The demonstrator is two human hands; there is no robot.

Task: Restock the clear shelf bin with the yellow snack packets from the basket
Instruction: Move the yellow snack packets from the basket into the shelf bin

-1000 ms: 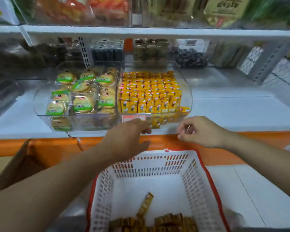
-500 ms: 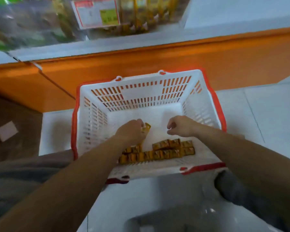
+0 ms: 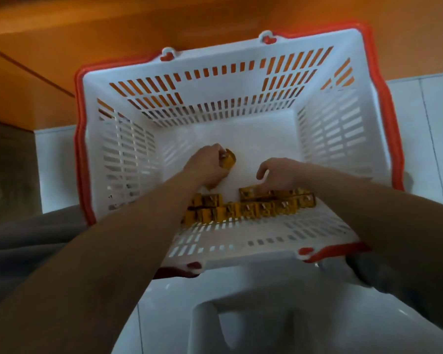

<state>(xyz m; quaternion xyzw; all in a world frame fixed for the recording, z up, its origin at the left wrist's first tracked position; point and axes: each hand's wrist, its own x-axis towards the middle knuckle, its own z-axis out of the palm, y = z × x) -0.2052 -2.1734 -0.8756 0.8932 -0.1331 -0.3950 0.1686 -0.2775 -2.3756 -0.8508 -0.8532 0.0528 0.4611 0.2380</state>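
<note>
A white slotted basket (image 3: 338,129) with a red rim stands below me on the floor. Several yellow snack packets (image 3: 256,208) lie in rows along its near side. My left hand (image 3: 205,167) is down inside the basket, fingers curled round a strip of yellow packets (image 3: 227,159). My right hand (image 3: 279,173) hovers over the right end of the rows, fingers bent downward onto the packets; whether it grips one is hidden. The clear shelf bin is out of view.
The orange base panel (image 3: 113,34) of the shelf unit runs behind the basket. White floor tiles (image 3: 432,111) lie to the right. A pale plastic stool (image 3: 253,315) shows at the bottom, and dark trouser fabric (image 3: 23,246) at the left.
My view dropped from the shelf bins to the basket. Both hands went from the shelf edge down into the basket, and the left hand took hold of a packet strip.
</note>
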